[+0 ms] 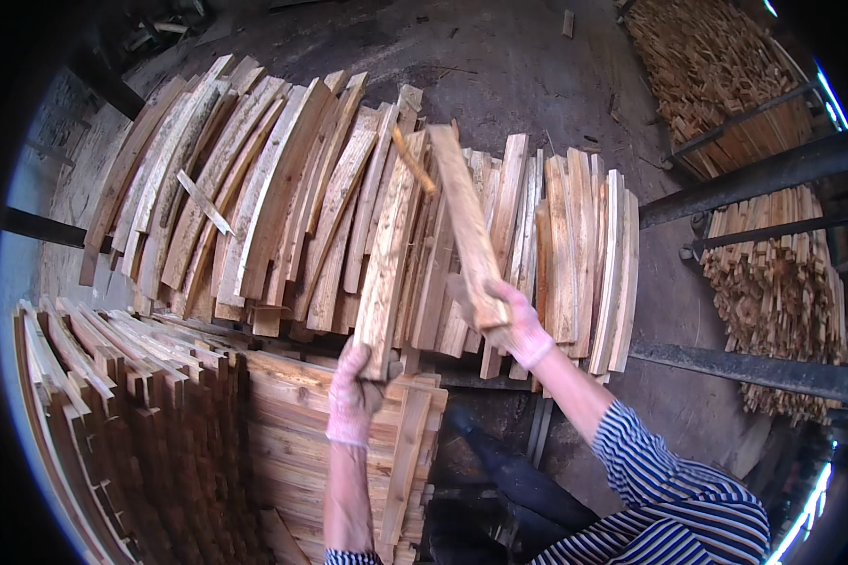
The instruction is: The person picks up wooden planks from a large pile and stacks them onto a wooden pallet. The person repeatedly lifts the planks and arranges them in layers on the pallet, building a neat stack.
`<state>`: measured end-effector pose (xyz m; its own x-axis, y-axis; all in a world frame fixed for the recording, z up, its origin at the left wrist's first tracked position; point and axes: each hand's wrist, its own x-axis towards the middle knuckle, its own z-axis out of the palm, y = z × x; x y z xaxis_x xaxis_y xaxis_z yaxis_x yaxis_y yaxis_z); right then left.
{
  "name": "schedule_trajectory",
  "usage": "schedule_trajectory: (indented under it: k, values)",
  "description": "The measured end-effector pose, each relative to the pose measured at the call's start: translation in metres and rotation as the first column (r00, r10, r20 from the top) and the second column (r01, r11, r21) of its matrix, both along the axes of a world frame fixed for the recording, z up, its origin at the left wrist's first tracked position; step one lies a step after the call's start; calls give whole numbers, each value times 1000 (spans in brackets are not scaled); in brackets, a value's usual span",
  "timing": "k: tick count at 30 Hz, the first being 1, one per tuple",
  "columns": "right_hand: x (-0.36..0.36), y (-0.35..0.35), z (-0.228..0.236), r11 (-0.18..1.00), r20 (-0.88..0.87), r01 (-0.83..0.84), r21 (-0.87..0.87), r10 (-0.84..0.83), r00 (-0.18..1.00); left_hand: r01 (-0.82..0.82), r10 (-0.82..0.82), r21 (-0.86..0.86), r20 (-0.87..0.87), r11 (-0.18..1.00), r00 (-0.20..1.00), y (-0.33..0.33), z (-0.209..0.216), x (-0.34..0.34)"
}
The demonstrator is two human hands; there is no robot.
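Both of my hands wear pinkish work gloves with dark palms. My left hand (356, 391) is closed round the near end of a rough wooden board (383, 273), which points away from me over the pile. Closed on the near end of another wooden board (466, 221) is my right hand (516, 330); this board tilts away to the left, its far end close to the first one. A curved strip of bark (413, 160) shows between their far ends. Beneath both boards spreads a row of loose wooden boards (278, 193), lying side by side.
At near left stands a tall stack of board ends (113, 377), beside a flat layer of planks (301, 414). A thin pale sliver (204, 202) lies across the row. Dark metal beams (754, 179) and further wood stacks (773, 282) are on the right.
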<state>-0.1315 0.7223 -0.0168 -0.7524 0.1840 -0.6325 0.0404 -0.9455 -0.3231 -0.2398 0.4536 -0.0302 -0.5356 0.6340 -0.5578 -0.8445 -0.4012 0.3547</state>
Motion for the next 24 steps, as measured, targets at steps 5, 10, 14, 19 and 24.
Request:
schedule_trajectory:
  k: [5, 10, 14, 19, 24]
  values:
    - [79, -56, 53, 746, 427, -292, 598, 12, 904, -184, -297, -737, -470, 650, 831, 16, 81, 87]
    - [143, -124, 67, 812, 392, -217, 543, -17, 920, -205, -395, -770, -513, 605, 762, 34, 110, 183]
    - [139, -121, 31, 805, 285, -321, 498, 198, 938, -123, -506, -764, -528, 633, 682, 33, 85, 240]
    - [154, -98, 58, 611, 453, -542, 577, 312, 835, 46, -497, -791, -338, 610, 799, 40, 67, 158]
    - [212, -99, 157, -152, 738, -848, 507, 585, 336, -78, 115, -221, 163, 972, 980, 32, -11, 114]
